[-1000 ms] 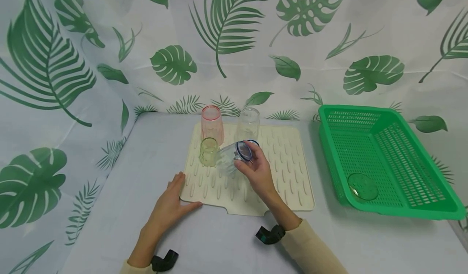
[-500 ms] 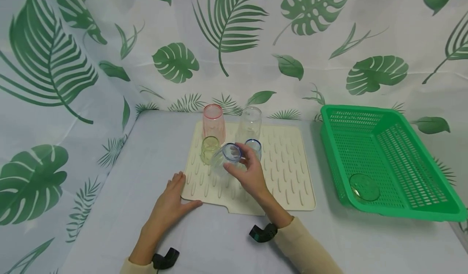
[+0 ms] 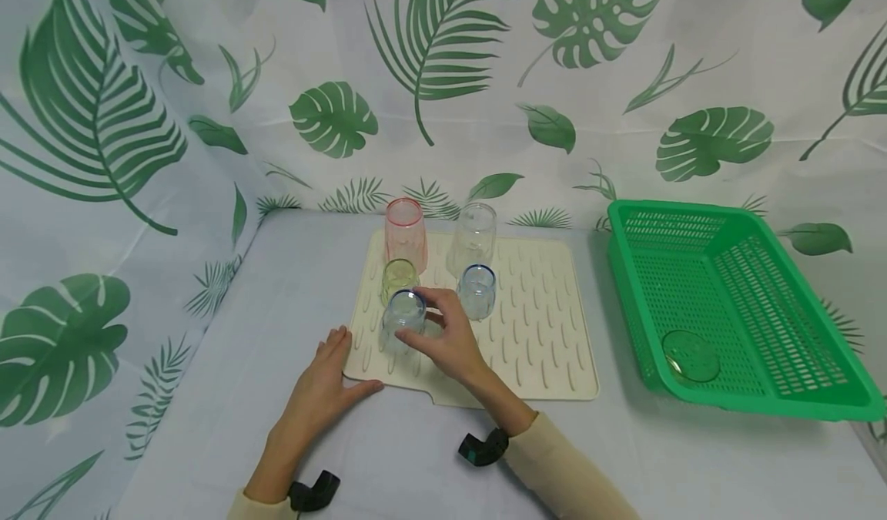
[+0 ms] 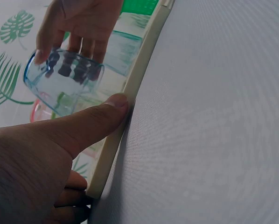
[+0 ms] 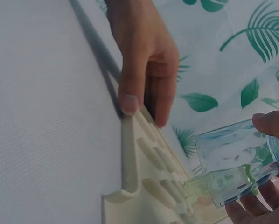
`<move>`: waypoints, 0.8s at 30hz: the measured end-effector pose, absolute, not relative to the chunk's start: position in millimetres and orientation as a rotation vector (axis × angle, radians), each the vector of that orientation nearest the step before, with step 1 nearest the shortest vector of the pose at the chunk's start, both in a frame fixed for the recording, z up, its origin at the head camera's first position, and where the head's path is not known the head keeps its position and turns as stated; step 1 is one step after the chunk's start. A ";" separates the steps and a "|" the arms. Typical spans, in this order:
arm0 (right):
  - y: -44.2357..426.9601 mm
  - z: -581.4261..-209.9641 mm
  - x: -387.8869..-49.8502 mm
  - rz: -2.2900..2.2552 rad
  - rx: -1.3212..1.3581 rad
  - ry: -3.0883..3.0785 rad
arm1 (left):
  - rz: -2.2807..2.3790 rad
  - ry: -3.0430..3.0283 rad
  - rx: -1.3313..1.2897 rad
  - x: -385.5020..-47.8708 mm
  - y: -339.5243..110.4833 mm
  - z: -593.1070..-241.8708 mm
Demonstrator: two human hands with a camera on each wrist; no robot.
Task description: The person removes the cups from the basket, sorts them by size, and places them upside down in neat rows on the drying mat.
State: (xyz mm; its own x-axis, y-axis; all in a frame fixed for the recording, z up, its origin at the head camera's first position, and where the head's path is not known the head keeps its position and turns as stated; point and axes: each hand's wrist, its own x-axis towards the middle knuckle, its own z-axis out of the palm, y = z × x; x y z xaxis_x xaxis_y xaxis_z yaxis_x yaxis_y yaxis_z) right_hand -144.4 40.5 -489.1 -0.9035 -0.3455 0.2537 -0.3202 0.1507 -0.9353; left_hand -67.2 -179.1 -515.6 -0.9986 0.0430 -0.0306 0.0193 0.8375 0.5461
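My right hand (image 3: 450,339) grips a clear glass with a blue rim (image 3: 402,321) between thumb and fingers. That glass is rim up, in front of the small yellow-green glass (image 3: 398,275), over the left part of the cream ridged drying mat (image 3: 533,335). It leans in the right wrist view; whether its base touches the mat I cannot tell. My left hand (image 3: 317,385) rests at the mat's front left corner, its thumb (image 4: 116,100) along the front edge. A second blue-rimmed glass (image 3: 477,295) stands on the mat, to the right of my right hand.
At the mat's back stand a tall pink glass (image 3: 405,235) and a tall clear glass (image 3: 474,235). A green plastic basket (image 3: 769,407) stands to the right, with a round see-through green piece (image 3: 691,356) in it. A leaf-print curtain (image 3: 478,158) hangs behind.
My right hand has carried the blue-rimmed glass left and toward me, lowering it and turning it more upright. The second blue-rimmed glass has come into full view. My left hand has stayed put.
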 end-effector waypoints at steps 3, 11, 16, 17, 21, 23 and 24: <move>37.1 -492.8 -144.3 -1.890 -0.716 2.388 | 0.870 2.972 0.050 -67.3 -179.2 -515.4; 30.9 -498.0 -144.7 -1.851 -0.762 2.423 | 0.861 2.971 0.045 -67.9 -179.7 -516.9; 28.3 -499.5 -144.8 -1.797 -0.772 2.476 | 0.862 2.980 0.052 -67.4 -179.5 -517.1; 27.8 -500.1 -144.8 -1.784 -0.772 2.486 | 0.860 2.984 0.053 -67.3 -179.5 -516.9; 26.9 -503.9 -145.1 -1.773 -0.768 2.492 | 0.859 2.990 0.061 -67.3 -179.9 -516.5; 27.1 -506.0 -145.2 -1.768 -0.756 2.489 | 0.857 2.990 0.063 -67.6 -180.1 -516.8; 27.3 -506.9 -145.2 -1.763 -0.749 2.490 | 0.856 2.990 0.065 -67.6 -180.2 -516.8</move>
